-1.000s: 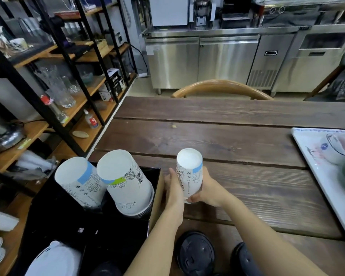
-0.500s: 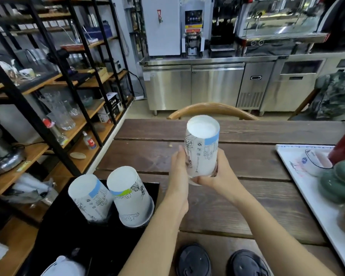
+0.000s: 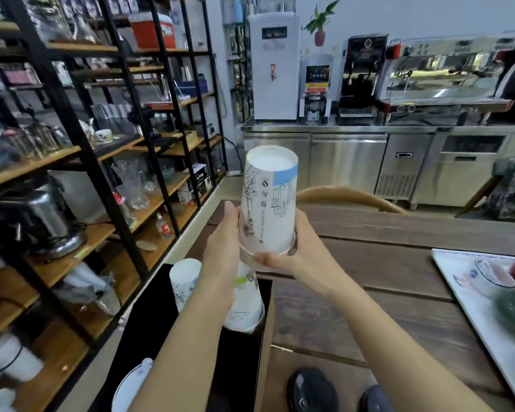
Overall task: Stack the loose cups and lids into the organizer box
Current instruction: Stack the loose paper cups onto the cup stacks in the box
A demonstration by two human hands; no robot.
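Both hands clasp an upside-down stack of cups [image 3: 266,203] in the air, left hand [image 3: 223,251] on its side, right hand [image 3: 298,257] cupping the rim. Just below the grip, two stacks stand in the black box [image 3: 250,367]; lower it squarely, rims level, onto the matching stack.

Stack of upturned cups [image 3: 267,203] sat up between both hands, left hand [image 3: 222,251] on its left, right hand [image 3: 302,257] on its right, above the organizer box [image 3: 250,367]; two more upturned cups [image 3: 185,281] stood inside; two lids [image 3: 312,391] lay on the table [image 3: 384,286] to the box's right
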